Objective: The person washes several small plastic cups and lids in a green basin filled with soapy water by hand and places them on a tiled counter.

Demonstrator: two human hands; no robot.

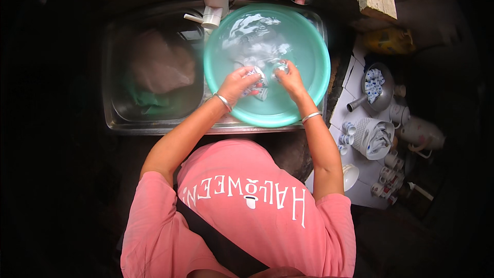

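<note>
A round green plastic basin (266, 117) of water stands on the right part of a metal sink. Over the water, my left hand (241, 83) grips a small white piece of dishware with a dark blue pattern (259, 72); whether it is a cup or a spoon I cannot tell. My right hand (288, 79), to its right, pinches a whitish, partly see-through thing (279, 70) at the water's surface. More pale things lie blurred under the water near both hands, and ripples and glare hide their shapes.
The sink's left bowl (154, 114) holds a pinkish cloth or bag (162, 63) in water. A white spout (211, 17) overhangs the basin's rim. On a tiled surface to the right are a metal ladle or pan (388, 88), a white basket (361, 135), patterned cups (348, 127) and white bowls (350, 177).
</note>
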